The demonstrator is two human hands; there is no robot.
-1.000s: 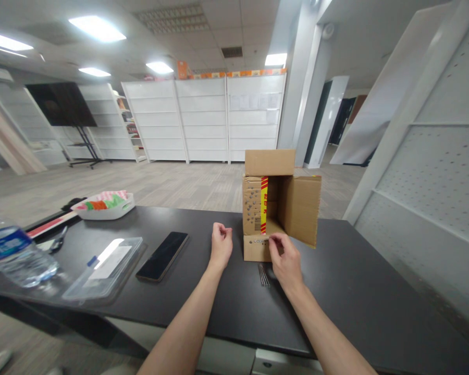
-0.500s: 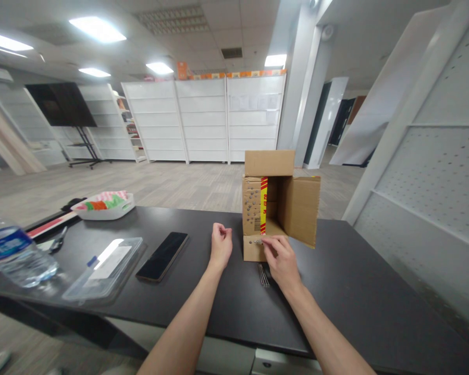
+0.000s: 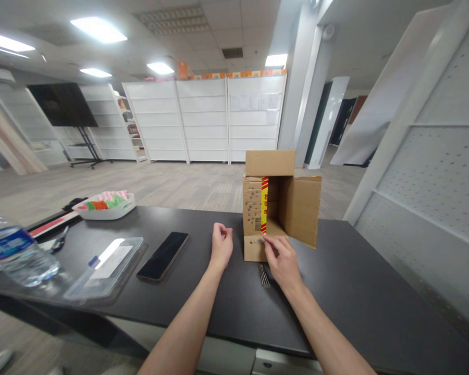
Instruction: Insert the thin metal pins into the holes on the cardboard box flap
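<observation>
An open cardboard box [image 3: 287, 208] stands on the dark table with its opening facing me. Dark small holes or studs dot its left flap [image 3: 252, 205], and a few small marks run along the lower front flap [image 3: 254, 255]. My right hand [image 3: 283, 260] is at that lower flap, thumb and forefinger pinched together at its upper edge; whatever is between them is too small to name. Several thin metal rods [image 3: 264, 276], perhaps nails or screws, lie on the table just below the flap. Left of the box, my left hand [image 3: 221, 245] is curled closed, its contents hidden.
To the left on the table [image 3: 352, 291] lie a black phone [image 3: 163, 256], a clear plastic case [image 3: 103, 271], and a water bottle [image 3: 17, 252]. A white basket [image 3: 105, 211] with colourful contents stands farther back. A perforated white panel [image 3: 445, 172] rises at right.
Almost nothing differs. The whole view has shifted very slightly; my right hand stays pinched at the lower flap and my left hand stays curled beside the box.
</observation>
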